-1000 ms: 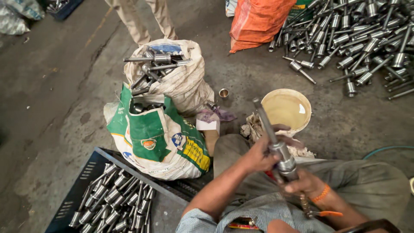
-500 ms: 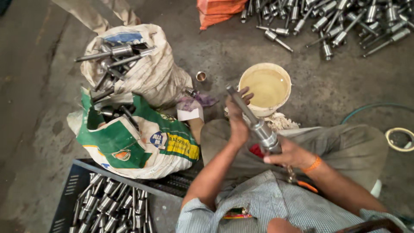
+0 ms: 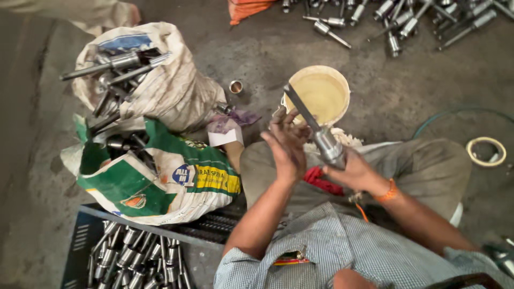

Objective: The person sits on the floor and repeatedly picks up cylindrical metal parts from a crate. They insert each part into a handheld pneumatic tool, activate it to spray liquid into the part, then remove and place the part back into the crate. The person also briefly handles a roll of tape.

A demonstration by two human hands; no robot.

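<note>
My right hand (image 3: pixel 356 171) grips the thick lower end of a long steel shaft part (image 3: pixel 317 131), which points up and away over my lap. My left hand (image 3: pixel 286 144) rests against the shaft's middle with fingers spread along it. A red cloth (image 3: pixel 321 181) lies on my thigh just below both hands. Beyond the shaft's tip stands a cream bucket (image 3: pixel 342 85) holding yellowish liquid. An orange band circles my right wrist.
Two sacks of steel shafts sit at left: a white one (image 3: pixel 160 85) and a green-and-white one (image 3: pixel 160 182). A dark crate (image 3: pixel 80 241) of similar parts is at lower left. More loose shafts (image 3: pixel 407 21) lie on the floor top right. A tape roll (image 3: pixel 486 151) lies at right.
The view has shifted so the sacks and bucket sit lower and left. My hands keep holding the shaft, and my left hand has slid up along it toward the bucket.
</note>
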